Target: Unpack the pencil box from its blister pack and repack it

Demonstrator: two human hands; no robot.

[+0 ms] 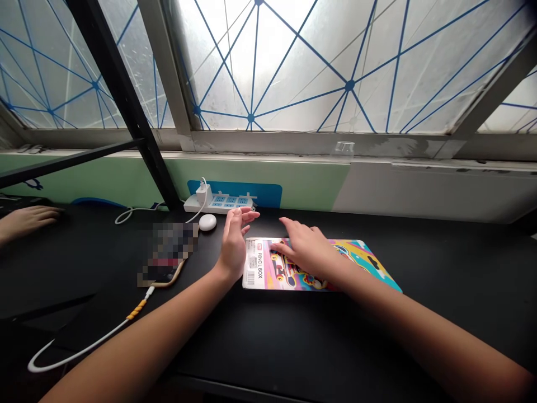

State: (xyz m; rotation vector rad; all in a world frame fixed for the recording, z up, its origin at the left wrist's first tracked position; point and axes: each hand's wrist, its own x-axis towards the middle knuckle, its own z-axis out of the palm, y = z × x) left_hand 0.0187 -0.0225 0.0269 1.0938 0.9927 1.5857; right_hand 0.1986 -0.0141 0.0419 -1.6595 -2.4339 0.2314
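Pencil box [288,274], flat, rectangular, brightly printed, contents hidden, lying on smooth black desk [453,280]; left hand [234,243] upright at box's left end, fingers parted, slightly curled; right hand [309,247] over box, fingers extended, contact unclear; rounded white puck [207,223], beyond box to the left

Before me stretches a matte black desk [453,274], and flat on it lies a colourful box labelled "PENCIL BOX" [289,275]. To the left of that I have a phone [170,249], blurred over, with a white charging cable [92,346] wrapped in orange near its plug, and a rounded white case [207,223]; a white power strip [230,205] sits along the back edge.
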